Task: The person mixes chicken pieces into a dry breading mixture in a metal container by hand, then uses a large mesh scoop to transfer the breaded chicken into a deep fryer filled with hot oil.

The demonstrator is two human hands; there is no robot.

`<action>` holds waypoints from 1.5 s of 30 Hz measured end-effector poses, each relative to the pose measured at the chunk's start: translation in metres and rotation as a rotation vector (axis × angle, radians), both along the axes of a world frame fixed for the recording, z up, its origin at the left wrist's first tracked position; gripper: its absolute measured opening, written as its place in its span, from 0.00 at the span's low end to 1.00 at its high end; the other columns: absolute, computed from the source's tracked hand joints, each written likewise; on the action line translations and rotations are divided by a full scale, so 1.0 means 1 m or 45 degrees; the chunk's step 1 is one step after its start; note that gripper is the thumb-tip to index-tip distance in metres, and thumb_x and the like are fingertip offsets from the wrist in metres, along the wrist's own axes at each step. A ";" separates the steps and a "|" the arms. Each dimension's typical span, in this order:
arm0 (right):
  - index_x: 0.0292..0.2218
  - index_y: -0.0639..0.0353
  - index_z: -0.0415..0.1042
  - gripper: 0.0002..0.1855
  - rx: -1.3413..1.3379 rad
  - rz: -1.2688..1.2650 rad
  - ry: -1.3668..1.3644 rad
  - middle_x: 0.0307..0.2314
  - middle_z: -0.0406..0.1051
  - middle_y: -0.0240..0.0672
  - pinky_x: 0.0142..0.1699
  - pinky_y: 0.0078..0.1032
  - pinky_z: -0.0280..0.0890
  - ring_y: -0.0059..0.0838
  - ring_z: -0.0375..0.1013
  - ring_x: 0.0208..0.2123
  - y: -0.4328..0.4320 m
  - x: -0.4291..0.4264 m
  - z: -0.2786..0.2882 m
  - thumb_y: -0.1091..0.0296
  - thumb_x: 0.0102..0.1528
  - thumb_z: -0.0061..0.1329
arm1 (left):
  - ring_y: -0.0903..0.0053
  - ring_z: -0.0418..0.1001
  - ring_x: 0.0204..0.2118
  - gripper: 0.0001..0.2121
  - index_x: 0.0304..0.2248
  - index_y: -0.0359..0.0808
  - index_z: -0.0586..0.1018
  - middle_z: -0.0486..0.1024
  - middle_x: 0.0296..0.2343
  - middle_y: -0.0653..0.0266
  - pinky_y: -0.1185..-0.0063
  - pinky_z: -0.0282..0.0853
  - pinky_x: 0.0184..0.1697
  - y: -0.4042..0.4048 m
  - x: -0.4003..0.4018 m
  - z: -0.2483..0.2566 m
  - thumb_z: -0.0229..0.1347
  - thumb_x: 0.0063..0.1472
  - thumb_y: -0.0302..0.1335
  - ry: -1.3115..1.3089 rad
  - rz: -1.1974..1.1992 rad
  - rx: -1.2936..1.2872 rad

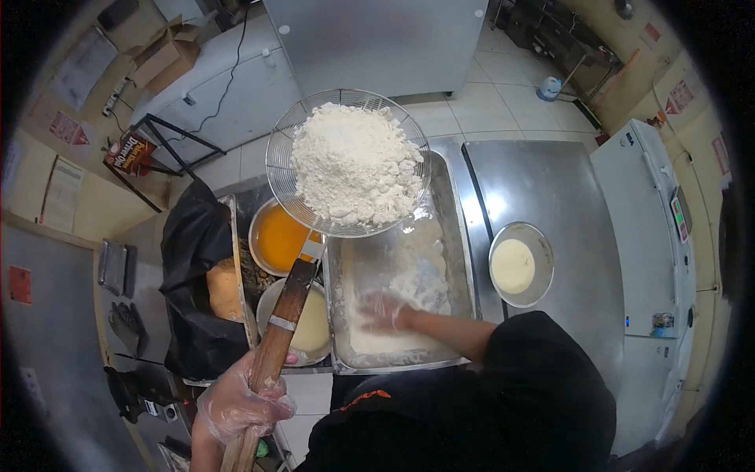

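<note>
My left hand (245,398), in a clear plastic glove, grips the wooden handle (283,324) of a wire skimmer. Its round wire basket (283,156), heaped with white flour (354,165), hangs over the far part of a large metal tray (466,277). My right hand (383,312), gloved too and blurred, is low in the tray's near half, over a layer of flour; whether it holds anything cannot be told. Left of the tray stand a bowl of orange liquid (277,236) and a bowl of pale yellow liquid (309,324), partly behind the handle.
A metal bowl of cream-coloured mixture (513,265) stands on the steel table (566,206) at right. At left, black cloth (194,295) partly covers a tray with an orange-brown mass (224,289). A large steel cabinet (377,47) stands beyond, and white refrigerators (637,224) line the right side.
</note>
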State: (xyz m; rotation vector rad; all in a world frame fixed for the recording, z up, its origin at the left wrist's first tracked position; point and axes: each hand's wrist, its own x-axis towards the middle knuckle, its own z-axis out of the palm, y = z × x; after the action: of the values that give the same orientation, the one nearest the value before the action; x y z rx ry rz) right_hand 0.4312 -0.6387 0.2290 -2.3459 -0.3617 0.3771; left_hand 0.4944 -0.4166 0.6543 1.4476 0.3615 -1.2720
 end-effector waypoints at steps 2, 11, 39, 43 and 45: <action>0.47 0.59 0.66 0.29 0.393 0.141 0.196 0.45 0.65 0.42 0.57 0.26 0.51 0.34 0.61 0.50 -0.004 -0.042 0.001 0.48 0.50 0.50 | 0.85 0.60 0.12 0.33 0.47 0.31 0.63 0.59 0.17 0.72 0.84 0.55 0.13 -0.006 0.005 -0.005 0.57 0.37 0.11 -0.003 -0.082 -0.039; 0.53 0.56 0.61 0.36 -0.186 0.086 0.680 0.51 0.59 0.46 0.57 0.35 0.50 0.47 0.54 0.55 0.024 -0.042 0.068 0.39 0.51 0.37 | 0.85 0.62 0.14 0.31 0.47 0.31 0.63 0.60 0.18 0.73 0.85 0.57 0.16 0.001 -0.011 -0.052 0.60 0.40 0.17 0.076 -0.323 0.000; 0.30 0.63 0.72 0.09 -0.256 -0.509 0.092 0.26 0.73 0.42 0.37 0.34 0.67 0.39 0.73 0.32 -0.120 -0.059 0.136 0.66 0.52 0.47 | 0.88 0.63 0.19 0.22 0.49 0.30 0.65 0.65 0.21 0.72 0.89 0.59 0.19 -0.039 -0.103 -0.084 0.55 0.55 0.27 0.378 -0.069 -0.271; 0.34 0.63 0.69 0.09 1.771 -1.269 0.829 0.24 0.70 0.37 0.35 0.28 0.69 0.30 0.72 0.28 -0.028 -0.123 0.199 0.68 0.54 0.44 | 0.82 0.68 0.23 0.20 0.45 0.33 0.68 0.70 0.28 0.68 0.85 0.66 0.24 -0.067 -0.139 -0.066 0.50 0.59 0.39 0.118 -0.201 -0.412; 0.34 0.65 0.68 0.11 2.201 -1.205 0.842 0.25 0.70 0.39 0.36 0.27 0.69 0.30 0.72 0.30 0.002 -0.133 0.224 0.65 0.54 0.46 | 0.80 0.69 0.25 0.21 0.43 0.34 0.69 0.71 0.29 0.67 0.83 0.68 0.26 -0.076 -0.156 -0.080 0.50 0.58 0.43 0.037 -0.414 -0.485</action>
State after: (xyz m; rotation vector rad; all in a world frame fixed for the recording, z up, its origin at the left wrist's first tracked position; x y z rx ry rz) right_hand 0.2980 -0.6371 0.4533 -0.4454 0.5736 0.1668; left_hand 0.3384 -0.4923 0.5744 1.1898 -0.1037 -1.5267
